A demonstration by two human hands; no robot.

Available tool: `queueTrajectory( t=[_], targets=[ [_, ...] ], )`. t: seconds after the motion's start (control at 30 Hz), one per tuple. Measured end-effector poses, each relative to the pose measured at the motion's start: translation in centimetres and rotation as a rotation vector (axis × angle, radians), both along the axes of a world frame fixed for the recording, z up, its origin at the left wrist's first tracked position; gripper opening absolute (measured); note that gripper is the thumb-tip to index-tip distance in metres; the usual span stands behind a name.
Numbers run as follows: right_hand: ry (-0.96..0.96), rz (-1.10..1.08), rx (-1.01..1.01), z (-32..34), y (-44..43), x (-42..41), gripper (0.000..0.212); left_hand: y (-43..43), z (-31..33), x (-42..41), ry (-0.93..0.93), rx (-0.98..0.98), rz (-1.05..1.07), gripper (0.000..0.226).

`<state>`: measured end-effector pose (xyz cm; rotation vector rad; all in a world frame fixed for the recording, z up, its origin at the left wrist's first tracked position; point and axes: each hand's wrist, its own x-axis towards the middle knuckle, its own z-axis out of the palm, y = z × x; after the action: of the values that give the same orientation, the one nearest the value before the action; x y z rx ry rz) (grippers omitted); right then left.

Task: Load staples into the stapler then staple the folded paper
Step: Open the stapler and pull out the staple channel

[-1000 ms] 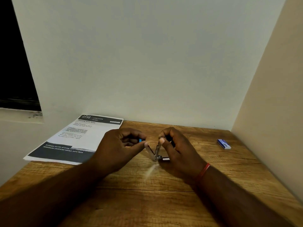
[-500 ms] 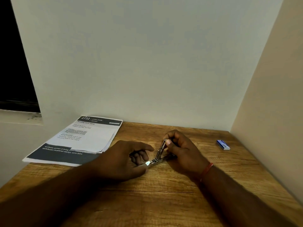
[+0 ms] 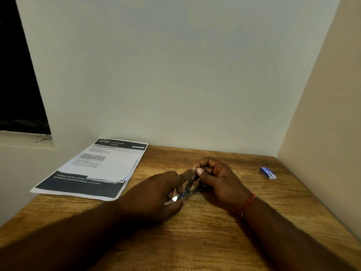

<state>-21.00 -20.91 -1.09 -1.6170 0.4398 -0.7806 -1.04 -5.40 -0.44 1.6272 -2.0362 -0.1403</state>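
Note:
A small metal stapler (image 3: 188, 189) lies hinged open at the middle of the wooden table (image 3: 195, 241). My left hand (image 3: 156, 194) grips its lower end, with the index finger stretched up along the raised arm. My right hand (image 3: 216, 178) pinches the tip of that raised arm with thumb and curled fingers. The folded paper (image 3: 117, 165) lies on a printed sheet (image 3: 82, 184) at the table's back left. A small blue staple box (image 3: 268, 172) sits at the back right. No loose staples are visible.
A white wall rises right behind the table and a beige wall closes the right side. A dark window opening sits at the upper left. The printed sheet overhangs the table's left edge.
My left hand moved from the top of the stapler down to its lower end. The raised arm now leans closer to the base, and both hands sit slightly farther from me.

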Motion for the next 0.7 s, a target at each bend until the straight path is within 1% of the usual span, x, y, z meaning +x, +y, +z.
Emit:
queueTrajectory(
  t=[0.07, 0.2, 0.5, 0.7],
  targets=[
    [-0.015, 0.004, 0.016, 0.05, 0.11, -0.02, 0.012, 0.05, -0.09, 0.0, 0.008, 0.005, 0.005, 0.09],
    [-0.007, -0.012, 0.006, 0.02, 0.07, -0.12, 0.012, 0.08, -0.29, 0.09, -0.01, -0.007, 0.018, 0.087],
    [0.038, -0.081, -0.015, 0.15, 0.23, -0.02, 0.014, -0.07, -0.09, -0.01, -0.119, -0.061, 0.044, 0.071],
    [0.098, -0.124, -0.075, 0.2, 0.11, -0.09, 0.014, -0.06, -0.25, -0.12, -0.127, -0.093, 0.057, 0.058]
  ],
)
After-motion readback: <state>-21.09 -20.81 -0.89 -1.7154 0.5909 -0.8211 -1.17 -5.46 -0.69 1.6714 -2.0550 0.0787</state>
